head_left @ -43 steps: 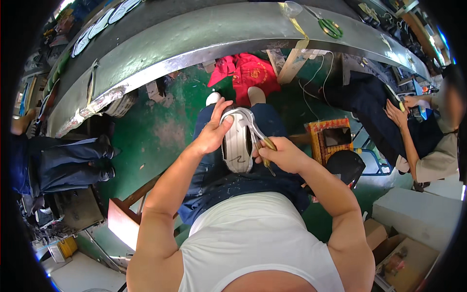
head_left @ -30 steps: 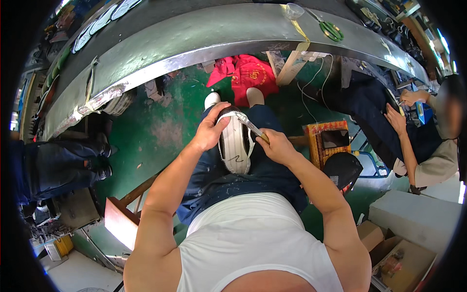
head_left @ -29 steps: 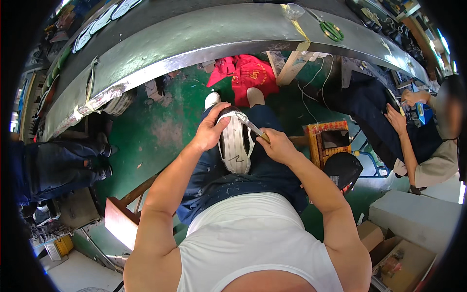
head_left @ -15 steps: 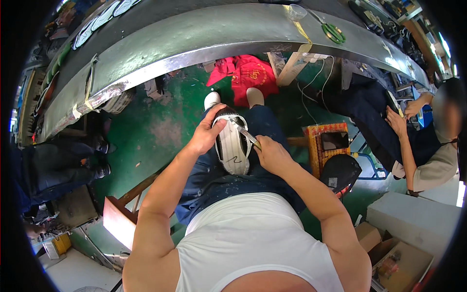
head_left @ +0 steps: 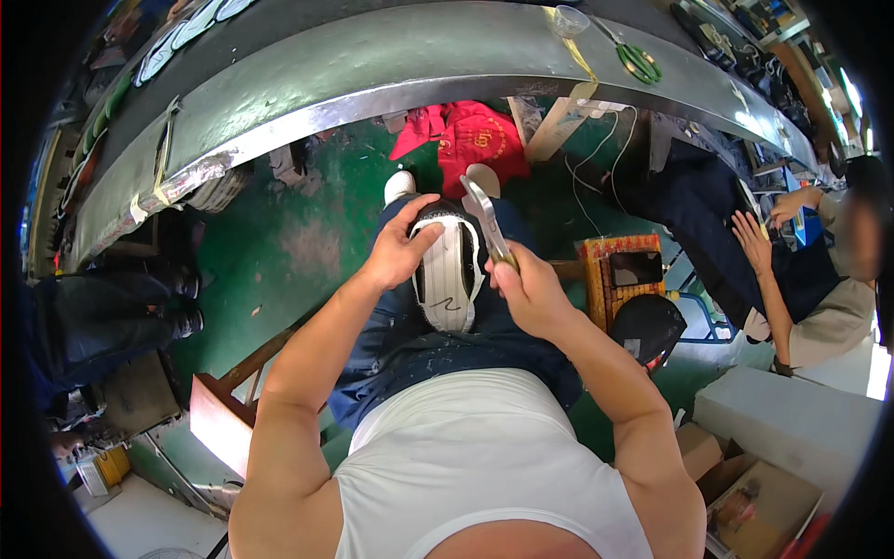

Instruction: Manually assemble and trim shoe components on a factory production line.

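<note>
A shoe upper on a last (head_left: 447,289), black with a white rim and a pale striped underside facing up, rests between my thighs. Its far end is gripped by my left hand (head_left: 402,244), thumb pressed on the edge and fingers wrapped round the side. My right hand (head_left: 529,291) is closed round the handles of steel pincers (head_left: 481,212). Their metal head points away from me and stands off the right side of the upper, apart from its edge. A dark curved mark shows on the near end of the underside.
A long metal-topped bench (head_left: 372,65) crosses ahead, with green-handled scissors (head_left: 639,63) and a clear cup (head_left: 569,20) on it. Red cloth (head_left: 475,140) lies beneath. A beaded seat (head_left: 596,279) with a phone (head_left: 636,268) and black cap stands right; a co-worker (head_left: 792,270) sits beyond.
The pincers have come off the upper's far edge and lifted up and to the right, their head now turned away from it. My left hand keeps its hold.
</note>
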`<state>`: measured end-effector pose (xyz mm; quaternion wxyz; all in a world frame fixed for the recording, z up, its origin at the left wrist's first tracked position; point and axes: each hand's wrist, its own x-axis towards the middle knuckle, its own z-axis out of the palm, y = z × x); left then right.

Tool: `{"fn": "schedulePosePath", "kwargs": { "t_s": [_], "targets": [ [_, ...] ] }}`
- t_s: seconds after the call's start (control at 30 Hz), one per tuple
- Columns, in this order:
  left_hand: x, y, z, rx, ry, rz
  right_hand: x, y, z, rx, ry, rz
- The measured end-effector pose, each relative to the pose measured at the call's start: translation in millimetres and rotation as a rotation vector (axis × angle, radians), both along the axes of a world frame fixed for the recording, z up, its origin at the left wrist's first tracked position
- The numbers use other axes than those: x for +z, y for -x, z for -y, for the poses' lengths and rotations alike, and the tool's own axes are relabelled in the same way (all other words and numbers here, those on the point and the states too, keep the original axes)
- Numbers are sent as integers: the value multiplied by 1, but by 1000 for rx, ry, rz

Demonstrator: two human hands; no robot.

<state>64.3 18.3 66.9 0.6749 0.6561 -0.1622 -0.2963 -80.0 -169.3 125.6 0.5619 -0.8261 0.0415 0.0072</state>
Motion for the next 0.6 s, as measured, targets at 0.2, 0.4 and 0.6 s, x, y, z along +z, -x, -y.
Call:
{"fn": "schedulePosePath", "kwargs": {
  "t_s": [0.2, 0.4, 0.6],
  "targets": [
    [-3, -14, 8, -118, -76, 135, -9, -22, 9, -54, 280, 204],
    [-39, -5, 15, 39, -297, 239, -45, -8, 27, -94, 105, -116],
    [-34, 35, 15, -89, -432, 206, -93, -4, 29, -395, -165, -347]
  ]
}}
